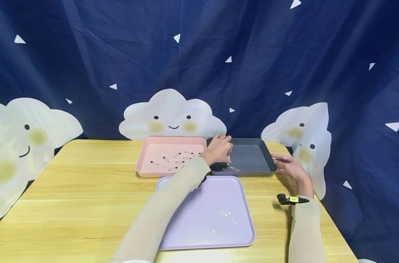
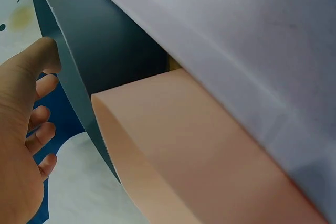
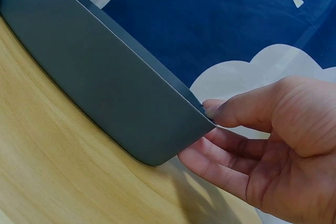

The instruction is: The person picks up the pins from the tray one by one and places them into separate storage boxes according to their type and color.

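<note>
My left hand [image 1: 219, 149] hovers over the left end of a dark grey tray [image 1: 248, 157], fingers loosely bent and holding nothing. In the left wrist view that hand [image 2: 21, 87] is beside the tray's rim. My right hand [image 3: 283, 135] pinches the tray's right corner, thumb over the rim and fingers against the outer wall. A few gold safety pins [image 1: 233, 168] lie in the dark tray's front left part; the left hand partly hides that area. The pink tray [image 1: 171, 175] to its left contains several safety pins with dark heads [image 1: 166, 159].
Nearer to me lies a flat lilac tray [image 1: 219, 193] with a few gold safety pins [image 1: 217, 231] on it, partly covered by my left sleeve [image 1: 166, 208]. All the trays rest on a wooden table [image 1: 87, 204]. A dark blue cloud-print curtain [image 1: 199, 73] hangs behind.
</note>
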Available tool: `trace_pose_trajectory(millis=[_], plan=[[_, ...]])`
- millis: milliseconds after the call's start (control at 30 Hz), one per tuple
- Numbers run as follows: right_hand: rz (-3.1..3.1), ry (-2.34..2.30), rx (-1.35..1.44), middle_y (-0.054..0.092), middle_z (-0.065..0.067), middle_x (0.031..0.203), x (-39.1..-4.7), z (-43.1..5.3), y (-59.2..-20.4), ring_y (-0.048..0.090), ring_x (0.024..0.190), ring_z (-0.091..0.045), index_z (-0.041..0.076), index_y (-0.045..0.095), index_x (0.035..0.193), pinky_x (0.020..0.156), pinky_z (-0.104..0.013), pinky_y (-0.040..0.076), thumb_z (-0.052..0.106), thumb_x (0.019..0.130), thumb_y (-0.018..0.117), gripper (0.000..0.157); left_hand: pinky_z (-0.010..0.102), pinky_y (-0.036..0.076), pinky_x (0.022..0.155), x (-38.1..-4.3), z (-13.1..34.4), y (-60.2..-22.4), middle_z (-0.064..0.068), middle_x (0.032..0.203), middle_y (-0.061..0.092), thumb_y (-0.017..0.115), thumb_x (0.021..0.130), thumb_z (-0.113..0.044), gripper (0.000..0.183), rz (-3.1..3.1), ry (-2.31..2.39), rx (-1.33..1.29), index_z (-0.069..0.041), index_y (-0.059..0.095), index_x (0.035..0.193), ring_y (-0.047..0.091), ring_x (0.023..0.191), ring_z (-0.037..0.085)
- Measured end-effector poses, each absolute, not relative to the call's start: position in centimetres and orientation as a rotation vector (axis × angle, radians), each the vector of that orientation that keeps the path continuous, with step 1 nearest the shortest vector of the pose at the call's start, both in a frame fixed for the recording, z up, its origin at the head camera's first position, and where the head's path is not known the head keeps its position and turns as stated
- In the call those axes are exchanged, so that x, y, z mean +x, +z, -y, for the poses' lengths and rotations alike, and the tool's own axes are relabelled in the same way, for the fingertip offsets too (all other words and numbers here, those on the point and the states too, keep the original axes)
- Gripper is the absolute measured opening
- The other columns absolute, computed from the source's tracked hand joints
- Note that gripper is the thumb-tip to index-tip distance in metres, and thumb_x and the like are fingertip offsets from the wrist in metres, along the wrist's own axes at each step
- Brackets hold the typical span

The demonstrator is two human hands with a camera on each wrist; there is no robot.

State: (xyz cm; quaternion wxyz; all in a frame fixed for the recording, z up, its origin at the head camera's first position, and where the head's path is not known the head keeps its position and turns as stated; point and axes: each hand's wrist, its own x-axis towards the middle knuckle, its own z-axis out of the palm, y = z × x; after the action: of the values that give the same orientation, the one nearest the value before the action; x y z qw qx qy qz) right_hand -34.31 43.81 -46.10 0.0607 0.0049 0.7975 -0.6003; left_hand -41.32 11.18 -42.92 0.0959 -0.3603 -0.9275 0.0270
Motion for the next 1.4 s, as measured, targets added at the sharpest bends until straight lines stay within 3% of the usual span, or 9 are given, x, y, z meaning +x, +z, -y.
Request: trace_pose_trajectory(millis=[700,1100,1400], plan=[[-2.433,-1.788,0.010,0.074,0.019,0.104,-34.1,-43.6,-45.9,0.070,0.090,-0.002,-0.009,0.045,0.148,0.079,-0.023,0.059,0.011,0.101,0.060,0.052,0.038,0.039,0.096,-41.0,-9.5,-42.9,-0.005,0.113,0.057,0.074,0.082,-0.045,0.030,2.745,0.055,-1.067,-0.027,0.072,0.105,0.052,0.108,0.016],[-2.416,-1.810,-0.003,0.075,0.020,0.101,-34.1,-43.7,-45.9,0.071,0.087,-0.002,-0.004,0.053,0.144,0.076,-0.023,0.059,0.009,0.101,0.061,0.046,0.037,0.039,0.093,-39.3,-8.1,-42.4,-0.005,0.110,0.058,0.072,0.081,-0.041,0.028,2.662,0.034,-1.166,-0.027,0.073,0.105,0.053,0.106,0.017],[-2.430,-1.781,-0.008,0.074,0.021,0.099,-34.3,-43.8,-46.0,0.070,0.086,-0.001,-0.012,0.042,0.148,0.077,-0.023,0.059,0.008,0.101,0.060,0.053,0.034,0.039,0.088,-36.8,-7.2,-42.9,-0.007,0.103,0.058,0.069,0.081,-0.035,0.021,2.544,0.001,-1.307,-0.027,0.073,0.100,0.053,0.098,0.015]])
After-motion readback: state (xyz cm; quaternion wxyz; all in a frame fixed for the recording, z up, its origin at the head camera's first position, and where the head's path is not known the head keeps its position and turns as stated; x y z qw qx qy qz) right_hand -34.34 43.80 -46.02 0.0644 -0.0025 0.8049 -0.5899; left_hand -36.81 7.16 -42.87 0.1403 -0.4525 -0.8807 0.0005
